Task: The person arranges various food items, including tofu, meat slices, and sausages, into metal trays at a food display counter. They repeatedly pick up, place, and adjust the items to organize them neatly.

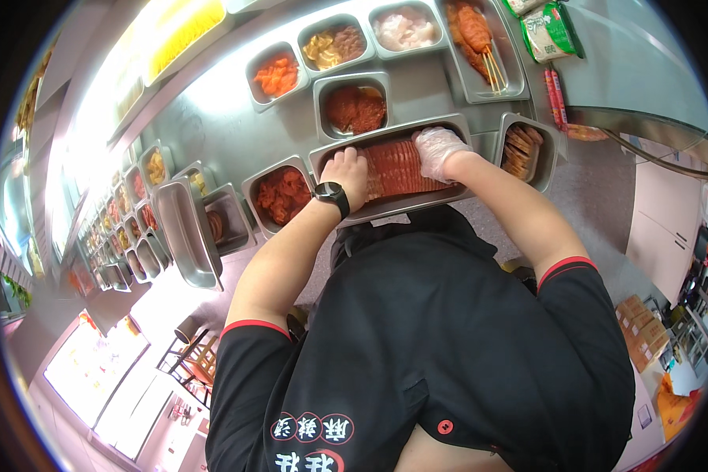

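Note:
A long rectangular steel pan (401, 207) holds a row of thin reddish meat slices (395, 168) standing on edge. My bare left hand (348, 177), with a black watch at its wrist, rests at the left end of the row, fingers bent down against the slices. At the row's right end is my right hand (439, 152), in a clear plastic glove, its fingers against the last slices. Whether either hand grips any slices cannot be told, since the fingertips are partly hidden.
Beyond stand a pan of red marinated meat (357, 112) and a pan of skewers (475, 41). Sliced meat fills a pan (522, 150) at right. At left are a red meat pan (282, 194), a bare steel pan (186, 230) and rows of smaller food pans. A green-and-white packet (546, 35) lies at upper right.

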`<action>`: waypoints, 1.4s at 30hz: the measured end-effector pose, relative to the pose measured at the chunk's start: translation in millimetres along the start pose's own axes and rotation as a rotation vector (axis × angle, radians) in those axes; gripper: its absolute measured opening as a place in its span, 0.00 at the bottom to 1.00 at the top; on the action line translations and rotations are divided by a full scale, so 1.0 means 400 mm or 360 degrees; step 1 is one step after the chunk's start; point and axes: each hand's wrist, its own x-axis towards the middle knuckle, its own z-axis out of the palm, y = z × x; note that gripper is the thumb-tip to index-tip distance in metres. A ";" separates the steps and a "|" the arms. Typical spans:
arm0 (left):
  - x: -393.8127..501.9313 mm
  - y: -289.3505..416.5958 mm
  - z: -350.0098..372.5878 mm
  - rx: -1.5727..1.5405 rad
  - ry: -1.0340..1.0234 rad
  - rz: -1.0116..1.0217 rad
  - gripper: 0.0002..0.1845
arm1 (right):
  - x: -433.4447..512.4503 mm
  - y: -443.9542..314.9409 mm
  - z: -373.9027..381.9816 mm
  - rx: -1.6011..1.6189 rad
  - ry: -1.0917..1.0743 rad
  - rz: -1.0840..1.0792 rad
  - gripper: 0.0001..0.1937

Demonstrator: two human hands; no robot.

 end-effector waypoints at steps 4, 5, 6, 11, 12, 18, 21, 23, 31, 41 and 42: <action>-0.009 -0.004 0.011 -0.0093 0.0145 0.0025 0.36 | -0.002 0.016 0.006 0.0287 0.0042 -0.0025 0.22; -0.010 -0.004 0.013 -0.0120 0.0229 0.0034 0.37 | -0.003 0.021 0.010 0.0382 0.0105 -0.0026 0.23; -0.004 -0.011 0.012 -0.0110 0.0186 0.0031 0.39 | -0.001 0.020 0.015 0.0511 0.0128 0.0063 0.27; 0.005 -0.026 0.012 0.0024 0.0155 0.0156 0.37 | 0.030 0.022 0.031 0.0588 0.0176 0.0051 0.26; 0.008 -0.027 0.012 0.0074 0.0154 0.0199 0.36 | 0.033 0.024 0.037 0.0577 0.0190 0.0027 0.25; 0.033 -0.025 0.012 0.0098 0.0237 0.0583 0.36 | 0.026 0.036 0.085 0.0371 0.0562 -0.0354 0.16; 0.047 -0.008 0.013 -0.0086 0.0211 0.0600 0.43 | 0.022 0.035 0.105 0.0187 0.0821 -0.0537 0.09; 0.064 0.016 0.015 -0.0178 0.0243 0.0545 0.44 | 0.023 0.034 0.111 0.0197 0.0854 -0.0572 0.09; 0.111 0.034 0.009 -0.0120 0.0120 0.0489 0.20 | 0.022 0.046 0.108 0.0223 0.0863 -0.0623 0.08; 0.134 0.016 0.017 0.0161 0.0099 0.0622 0.10 | 0.027 0.054 0.109 0.0164 0.0842 -0.0666 0.09; 0.135 0.018 0.016 0.0210 0.0090 0.0647 0.10 | 0.027 0.056 0.109 0.0167 0.0840 -0.0669 0.09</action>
